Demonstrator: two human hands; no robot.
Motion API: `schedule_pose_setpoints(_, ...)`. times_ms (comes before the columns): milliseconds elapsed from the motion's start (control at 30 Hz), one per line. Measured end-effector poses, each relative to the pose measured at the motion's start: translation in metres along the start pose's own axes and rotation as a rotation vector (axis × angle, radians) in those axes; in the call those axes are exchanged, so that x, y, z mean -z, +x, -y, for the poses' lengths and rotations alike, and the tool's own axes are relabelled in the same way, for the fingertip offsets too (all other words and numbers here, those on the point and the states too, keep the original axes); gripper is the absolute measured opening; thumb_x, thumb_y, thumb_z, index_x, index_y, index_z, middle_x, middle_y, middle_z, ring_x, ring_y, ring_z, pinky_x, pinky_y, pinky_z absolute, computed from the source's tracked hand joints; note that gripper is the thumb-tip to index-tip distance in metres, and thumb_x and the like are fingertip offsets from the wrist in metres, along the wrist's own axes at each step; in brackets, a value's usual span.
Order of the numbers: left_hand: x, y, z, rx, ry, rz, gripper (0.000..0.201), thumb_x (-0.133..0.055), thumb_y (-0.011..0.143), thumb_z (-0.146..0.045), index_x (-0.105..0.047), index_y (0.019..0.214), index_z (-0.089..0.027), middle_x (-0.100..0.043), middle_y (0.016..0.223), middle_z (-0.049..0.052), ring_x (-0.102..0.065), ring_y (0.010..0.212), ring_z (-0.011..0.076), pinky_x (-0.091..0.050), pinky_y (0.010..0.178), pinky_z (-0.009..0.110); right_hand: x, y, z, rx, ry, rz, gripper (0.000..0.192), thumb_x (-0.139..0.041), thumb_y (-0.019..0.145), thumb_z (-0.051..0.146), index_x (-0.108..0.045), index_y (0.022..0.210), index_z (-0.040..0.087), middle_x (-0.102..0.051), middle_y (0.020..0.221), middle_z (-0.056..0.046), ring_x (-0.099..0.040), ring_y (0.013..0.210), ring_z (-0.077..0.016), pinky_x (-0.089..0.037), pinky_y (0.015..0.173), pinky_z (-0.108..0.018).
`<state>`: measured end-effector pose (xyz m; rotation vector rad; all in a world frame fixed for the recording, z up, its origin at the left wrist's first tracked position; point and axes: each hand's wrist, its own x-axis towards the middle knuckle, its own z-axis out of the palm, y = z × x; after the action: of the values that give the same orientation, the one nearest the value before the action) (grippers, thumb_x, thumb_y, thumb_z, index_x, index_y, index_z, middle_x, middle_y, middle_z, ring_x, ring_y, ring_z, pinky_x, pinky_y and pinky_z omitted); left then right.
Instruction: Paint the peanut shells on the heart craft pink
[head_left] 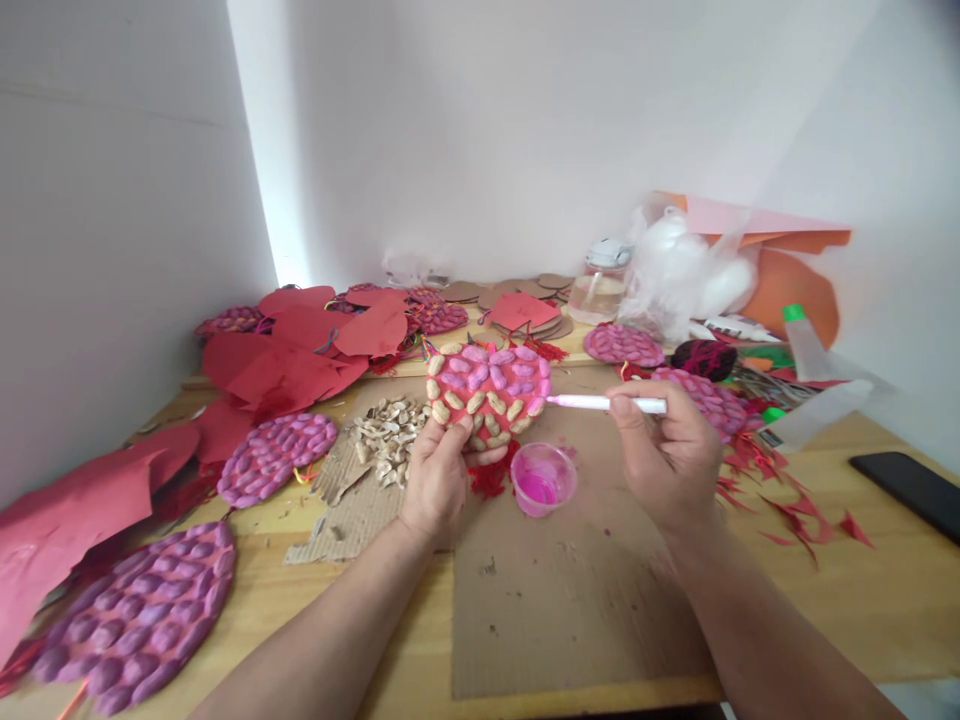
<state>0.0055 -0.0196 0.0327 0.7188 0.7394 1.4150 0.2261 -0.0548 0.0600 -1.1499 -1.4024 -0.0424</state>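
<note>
My left hand [437,472] holds up a red heart-shaped piece [489,392] covered with peanut shells, some painted pink and some bare. My right hand [664,450] grips a thin white brush [600,402] whose tip touches the heart's right edge. A small clear cup of pink paint [543,479] stands on brown cardboard [555,570] just below the heart, between my hands.
Loose peanut shells [390,432] lie left of the heart. Finished purple-pink shell hearts [135,620] [276,455] [622,345] and red paper cutouts [300,345] crowd the wooden table. A black phone [911,490] lies far right, and white stuffing [682,270] sits at the back.
</note>
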Motion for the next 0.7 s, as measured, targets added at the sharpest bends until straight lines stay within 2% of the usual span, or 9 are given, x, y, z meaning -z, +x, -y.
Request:
schedule_pose_setpoints(200, 0.001, 0.000, 0.000, 0.008, -0.018, 0.009, 0.042, -0.096, 0.068, -0.040, -0.065, 0.089, -0.019, -0.079, 0.087, 0.003, -0.079, 0.075, 0.0227, -0.070, 0.075, 0.041, -0.001, 0.000, 0.003, -0.016, 0.041, 0.051, 0.011, -0.067, 0.101, 0.033, -0.074, 0.099, 0.024, -0.073, 0.087, -0.003, -0.068, 0.083, -0.0199, -0.052, 0.080, -0.038)
schedule_pose_setpoints(400, 0.000, 0.000, -0.001, 0.014, -0.025, 0.001, 0.044, -0.097, 0.066, -0.039, -0.065, 0.088, -0.020, -0.077, 0.082, 0.001, -0.077, 0.070, 0.0204, -0.070, 0.069, 0.038, -0.001, 0.001, 0.002, 0.002, 0.007, -0.008, 0.010, -0.068, 0.100, 0.033, -0.073, 0.101, 0.024, -0.074, 0.090, -0.003, -0.069, 0.086, -0.0210, -0.052, 0.082, -0.040)
schedule_pose_setpoints(700, 0.000, 0.001, -0.001, 0.008, -0.027, -0.004, 0.041, -0.096, 0.068, -0.038, -0.065, 0.088, -0.020, -0.079, 0.086, 0.004, -0.078, 0.076, 0.0229, -0.070, 0.076, 0.042, 0.000, 0.000, 0.011, 0.136, -0.001, 0.082, 0.005, -0.066, 0.101, 0.023, -0.071, 0.101, 0.024, -0.073, 0.093, -0.001, -0.066, 0.088, -0.0180, -0.050, 0.083, -0.037)
